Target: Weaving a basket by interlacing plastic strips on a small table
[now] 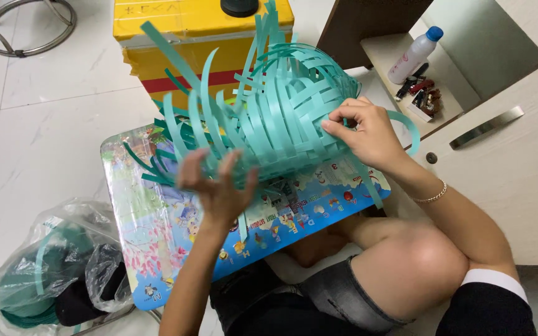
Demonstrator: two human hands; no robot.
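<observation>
Hands work a half-woven teal strip basket (281,118) lying on its side on a colourful child's table (157,249). Left hand (219,186), fingers spread, steadies its near rim; right hand (368,134) pinches a strip on its right wall, seemingly to keep the weave tight.

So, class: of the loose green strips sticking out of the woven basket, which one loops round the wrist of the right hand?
The curved green strip on the basket's right side: it arcs around the right hand, whereas the others stick up or out straight.
</observation>
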